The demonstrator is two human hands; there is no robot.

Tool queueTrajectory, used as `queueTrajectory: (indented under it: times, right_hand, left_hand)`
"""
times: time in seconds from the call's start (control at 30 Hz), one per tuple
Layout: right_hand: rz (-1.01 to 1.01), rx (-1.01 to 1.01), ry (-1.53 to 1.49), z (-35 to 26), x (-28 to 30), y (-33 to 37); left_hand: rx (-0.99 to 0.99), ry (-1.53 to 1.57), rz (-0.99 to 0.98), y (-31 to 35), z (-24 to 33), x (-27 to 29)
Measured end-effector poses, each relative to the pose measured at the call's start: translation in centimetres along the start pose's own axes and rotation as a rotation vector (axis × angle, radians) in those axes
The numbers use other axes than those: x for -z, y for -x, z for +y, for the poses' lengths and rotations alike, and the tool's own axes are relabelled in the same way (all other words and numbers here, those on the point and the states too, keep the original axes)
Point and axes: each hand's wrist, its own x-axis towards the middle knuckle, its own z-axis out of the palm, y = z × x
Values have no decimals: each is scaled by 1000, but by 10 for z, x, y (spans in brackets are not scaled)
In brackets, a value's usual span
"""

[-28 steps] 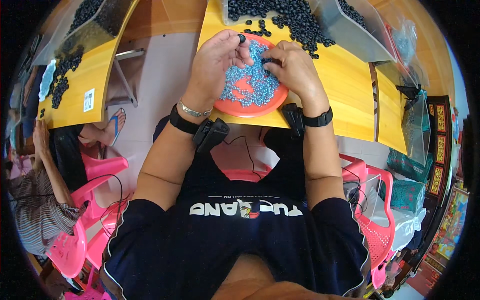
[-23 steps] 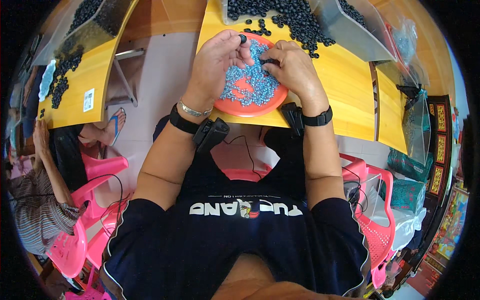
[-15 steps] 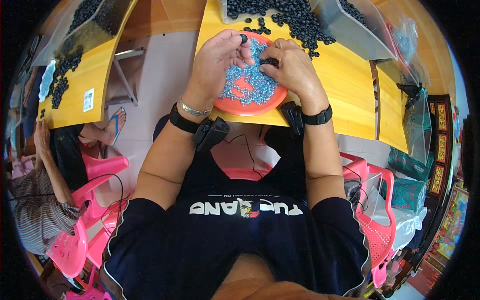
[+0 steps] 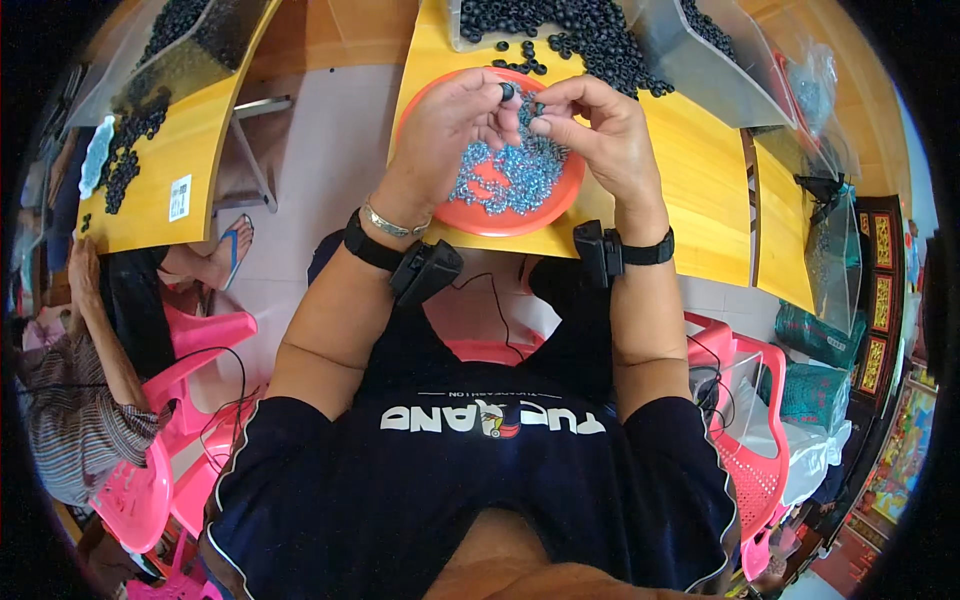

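Black piece (image 4: 507, 91): held over the twelve o'clock side of the plate, twelve pointing away from the wearer. Left hand (image 4: 440, 135) comes in from ten; thumb and forefinger tips pinch the piece, the other fingers loosely curled. Right hand (image 4: 610, 130) from three; thumb and forefinger pinch a small dark bit (image 4: 540, 108), too tiny to make out. The two held things are near each other, apart.

Handling, my judgement: a light, level pinch suits pieces this small; too hard a squeeze may pop one loose. Best to leave their facing sides clear of the thumbs, and both hands low over the plate, where a dropped bit may land inside the rim.

Beneath: red-orange plate (image 4: 495, 224), shiny pale-blue bits (image 4: 515, 185) spread over it, a bare patch left of centre. Yellow table (image 4: 690, 190) under that.

Farther: heap of black rings (image 4: 600, 55) toward one o'clock; clear bin (image 4: 715, 85) toward two. Well apart, between eight and nine: a co-worker's hand (image 4: 85, 262) at another table's edge.
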Motion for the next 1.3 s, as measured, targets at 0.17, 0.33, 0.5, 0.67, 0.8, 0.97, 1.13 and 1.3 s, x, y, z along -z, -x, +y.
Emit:
queueTrajectory:
  times: [0.17, 0.33, 0.5, 0.67, 0.8, 0.97, 1.13, 1.3]
  right_hand:
    - [43, -10, -81, -3, -6, 3]
    - [72, -21, -62, -11, -10, 5]
    - [142, 77, 218, -13, -14, 5]
    - [103, -2, 92, -15, -15, 7]
    - [93, -14, 93, -19, -16, 8]
    - [74, -33, 18, -19, -13, 8]
    - [92, -48, -99, -16, -7, 6]
    - [144, -34, -264, -13, -12, 3]
  left_hand:
    - [16, 3, -76, 0, -1, -5]
    - [20, 14, -31, 0, -2, -7]
    - [28, -22, -85, -1, -4, 0]
    - [32, -51, -72, 0, -4, -3]
    - [8, -131, -89, -1, -4, -2]
    - [7, -177, -92, 0, -2, -5]
    - [40, -137, -77, 1, 1, -9]
    - [57, -71, -109, 2, -1, -8]
